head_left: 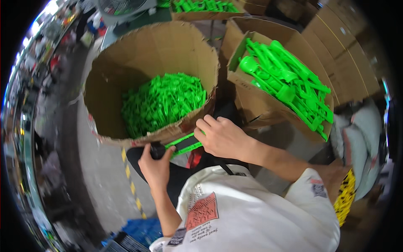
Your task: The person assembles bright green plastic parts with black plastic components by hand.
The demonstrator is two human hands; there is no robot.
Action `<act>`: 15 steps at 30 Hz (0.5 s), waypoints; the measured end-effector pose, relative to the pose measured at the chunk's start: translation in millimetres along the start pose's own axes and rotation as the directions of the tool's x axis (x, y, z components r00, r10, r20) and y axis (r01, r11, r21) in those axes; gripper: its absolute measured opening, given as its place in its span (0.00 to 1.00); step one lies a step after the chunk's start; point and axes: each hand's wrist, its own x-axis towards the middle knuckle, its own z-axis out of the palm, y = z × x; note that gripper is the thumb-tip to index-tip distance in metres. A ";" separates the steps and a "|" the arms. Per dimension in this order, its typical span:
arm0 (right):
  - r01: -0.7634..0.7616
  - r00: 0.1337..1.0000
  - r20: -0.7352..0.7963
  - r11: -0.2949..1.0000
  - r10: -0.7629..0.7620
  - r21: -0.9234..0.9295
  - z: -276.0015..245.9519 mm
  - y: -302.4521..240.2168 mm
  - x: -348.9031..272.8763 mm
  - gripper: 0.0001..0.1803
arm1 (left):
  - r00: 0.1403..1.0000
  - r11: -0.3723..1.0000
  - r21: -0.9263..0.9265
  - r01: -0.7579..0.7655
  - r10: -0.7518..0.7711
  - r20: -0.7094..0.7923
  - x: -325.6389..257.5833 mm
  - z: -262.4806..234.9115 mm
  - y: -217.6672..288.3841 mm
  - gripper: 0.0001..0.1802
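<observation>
A long, narrow bright green plastic piece (191, 148) with two parallel rails stretches between my hands above my lap. My left hand (155, 166) pinches its left end between thumb and fingers. At the opposite end, my right hand (220, 136) is closed round the piece, its fingers curled and partly hiding it. Just beyond, a big rounded carton (134, 52) holds a heap of small green plastic parts (168, 103). To the right, another carton (268, 101) is piled with longer green plastic parts (289, 80), some with cup-shaped ends, sticking out over its edge.
A fan (121, 6) stands at the back, beside a further carton of green parts (205, 6). Stacked cartons (340, 50) and pale sacks (359, 143) line the right. Yellow-black tape (133, 187) marks the floor at left, near a blue bag (145, 230).
</observation>
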 end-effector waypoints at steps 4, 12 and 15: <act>0.206 0.976 0.010 0.915 -0.217 -0.348 -41.6 16.1 -5.6 0.07 | 0.995 0.954 -0.293 -0.061 0.081 0.058 4.0 -0.2 2.4 0.17; -0.565 0.823 -0.121 0.821 0.555 -0.082 -138.1 191.1 124.0 0.25 | 0.983 0.681 -0.717 0.149 -0.184 0.030 45.8 -38.0 -60.8 0.14; -0.662 0.730 -0.256 0.749 0.634 -0.033 -128.3 291.7 186.3 0.30 | 0.913 0.608 -0.724 0.326 -0.401 0.075 41.0 -40.1 -111.9 0.14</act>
